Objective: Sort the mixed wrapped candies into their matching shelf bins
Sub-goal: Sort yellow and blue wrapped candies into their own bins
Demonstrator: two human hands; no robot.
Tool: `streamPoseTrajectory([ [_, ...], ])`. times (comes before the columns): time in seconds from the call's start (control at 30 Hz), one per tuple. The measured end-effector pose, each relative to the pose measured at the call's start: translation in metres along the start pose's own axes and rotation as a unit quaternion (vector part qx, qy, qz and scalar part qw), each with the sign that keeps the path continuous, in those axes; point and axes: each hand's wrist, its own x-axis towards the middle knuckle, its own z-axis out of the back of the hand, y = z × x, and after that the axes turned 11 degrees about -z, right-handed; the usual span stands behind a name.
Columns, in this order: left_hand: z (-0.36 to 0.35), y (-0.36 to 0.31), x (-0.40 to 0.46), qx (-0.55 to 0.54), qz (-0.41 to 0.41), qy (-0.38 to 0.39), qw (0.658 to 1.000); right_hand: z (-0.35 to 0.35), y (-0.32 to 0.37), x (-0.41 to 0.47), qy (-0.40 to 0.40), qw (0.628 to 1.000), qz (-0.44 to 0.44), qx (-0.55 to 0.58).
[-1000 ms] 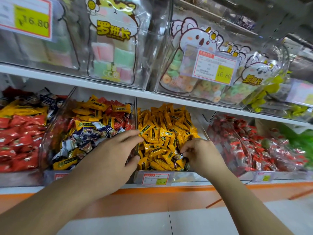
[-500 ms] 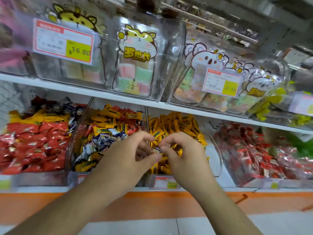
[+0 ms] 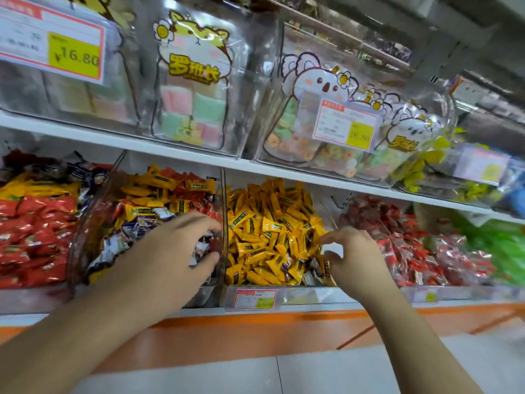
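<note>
My left hand (image 3: pixel 170 251) hovers over the front right of the mixed bin (image 3: pixel 93 206), which holds yellow, red, purple and white wrapped candies. Its thumb and curved fingers are spread apart around a white-wrapped candy (image 3: pixel 202 247); blur hides whether they touch it. My right hand (image 3: pixel 350 258) is at the front right corner of the yellow-candy bin (image 3: pixel 270 223), index finger and thumb parted just above the wrappers, with nothing between them. A few dark and silver candies (image 3: pixel 311 265) lie among the yellow ones near that hand.
Red candies fill the bin at far left (image 3: pixel 31 237) and another to the right (image 3: pixel 412 245); green packs (image 3: pixel 505 245) lie beyond. A price tag (image 3: pixel 255 298) hangs on the shelf front. Clear bins of pastel sweets (image 3: pixel 193 109) overhang on the shelf above.
Half a second ago both hands met in front of the bins, pinching a small candy. Now they have parted: the left went over the mixed bin, the right back to the yellow bin.
</note>
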Motion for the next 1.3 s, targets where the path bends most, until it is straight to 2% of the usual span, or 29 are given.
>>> streamPoseTrajectory([
  [0.17,-0.019,-0.003,0.002,-0.001,-0.028,0.010,1.000,-0.020,-0.012,0.008,-0.010,0.991,-0.004,-0.131],
  [0.43,-0.025,-0.007,-0.001,0.006,-0.042,0.017,0.999,-0.028,-0.012,0.014,0.016,0.996,-0.021,-0.085],
  [0.6,-0.028,-0.015,-0.003,-0.008,-0.041,0.016,0.999,-0.029,-0.015,0.010,0.009,1.000,-0.025,-0.014],
  [0.73,-0.028,-0.017,-0.003,-0.011,-0.039,0.006,0.999,-0.010,-0.011,0.004,0.014,0.991,-0.023,0.131],
  [0.87,-0.024,-0.023,0.000,-0.028,-0.036,-0.004,0.999,0.011,0.022,-0.012,0.028,0.948,-0.015,0.316],
  [1.0,-0.019,-0.033,0.000,-0.157,0.017,-0.021,0.987,0.014,0.071,-0.038,0.084,0.898,0.020,0.431],
  [1.1,-0.012,-0.038,-0.003,-0.256,0.051,-0.049,0.964,0.007,0.095,-0.050,0.127,0.877,0.044,0.462],
  [1.17,-0.008,-0.037,-0.004,-0.267,0.066,-0.074,0.958,0.003,0.103,-0.054,0.156,0.873,0.050,0.460],
  [1.23,-0.003,-0.028,-0.005,-0.212,0.073,-0.101,0.969,0.003,0.102,-0.052,0.167,0.880,0.046,0.443],
  [1.3,0.001,-0.015,-0.005,-0.113,0.074,-0.120,0.983,0.008,0.093,-0.045,0.135,0.901,0.029,0.411],
])
